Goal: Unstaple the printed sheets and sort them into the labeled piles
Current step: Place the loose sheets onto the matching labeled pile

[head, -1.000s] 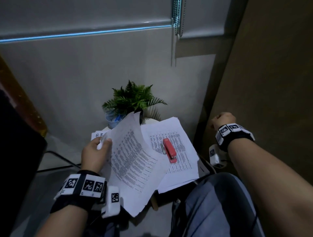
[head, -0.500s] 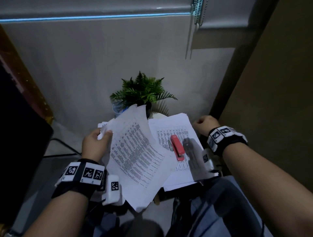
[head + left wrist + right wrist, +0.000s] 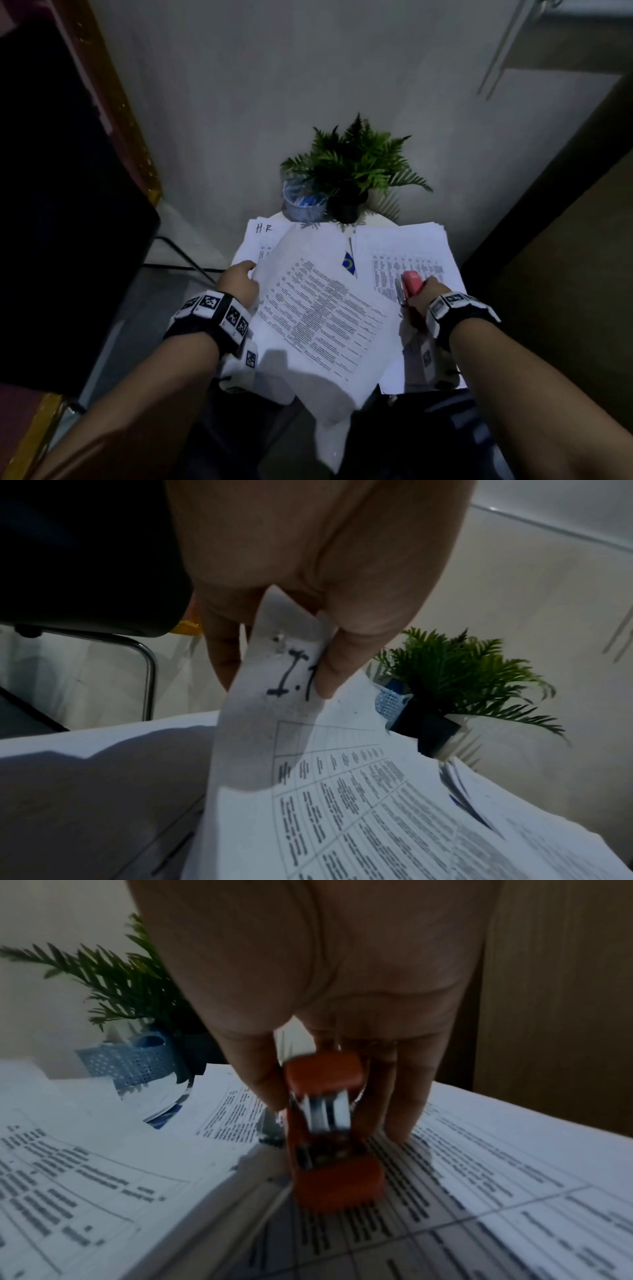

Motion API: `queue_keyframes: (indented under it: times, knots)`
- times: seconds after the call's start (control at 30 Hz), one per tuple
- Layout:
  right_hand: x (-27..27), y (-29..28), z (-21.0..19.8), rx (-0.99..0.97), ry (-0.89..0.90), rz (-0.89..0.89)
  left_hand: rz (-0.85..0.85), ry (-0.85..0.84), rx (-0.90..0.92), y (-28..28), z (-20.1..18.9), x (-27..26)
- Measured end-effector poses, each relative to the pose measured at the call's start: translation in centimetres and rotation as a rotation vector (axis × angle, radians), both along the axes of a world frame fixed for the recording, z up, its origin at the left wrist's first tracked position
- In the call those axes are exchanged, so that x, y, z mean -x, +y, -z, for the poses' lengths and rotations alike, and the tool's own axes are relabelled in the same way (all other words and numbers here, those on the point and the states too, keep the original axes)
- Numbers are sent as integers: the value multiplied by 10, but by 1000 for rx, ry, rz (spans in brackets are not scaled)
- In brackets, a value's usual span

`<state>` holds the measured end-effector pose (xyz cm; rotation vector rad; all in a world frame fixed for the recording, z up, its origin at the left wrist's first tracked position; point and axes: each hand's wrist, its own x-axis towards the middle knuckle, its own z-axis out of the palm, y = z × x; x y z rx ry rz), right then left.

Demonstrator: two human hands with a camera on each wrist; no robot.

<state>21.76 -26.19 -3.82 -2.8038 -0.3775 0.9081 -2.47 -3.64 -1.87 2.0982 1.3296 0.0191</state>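
right hand (image 3: 419,293) has come in from the side and now grasps the red stapler (image 3: 329,1131) on the right pile (image 3: 411,253). left hand (image 3: 239,281) pinches the stapled sheets (image 3: 318,308) at their corner, marked "i.t". staple removal looks imminent.
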Motion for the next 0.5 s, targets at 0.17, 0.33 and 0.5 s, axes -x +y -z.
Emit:
queue_keyframes:
  times: [0.17,0.33,0.5]
  knots:
    - [4,21,-23,-275,-58,140,28,6,19,15,13,-9]
    - [16,53,-42,-403,-34,-137,104,33,131,15,27,-22]
    - [57,83,-15,-256,21,-412,388,424,-156,3,37,-34]
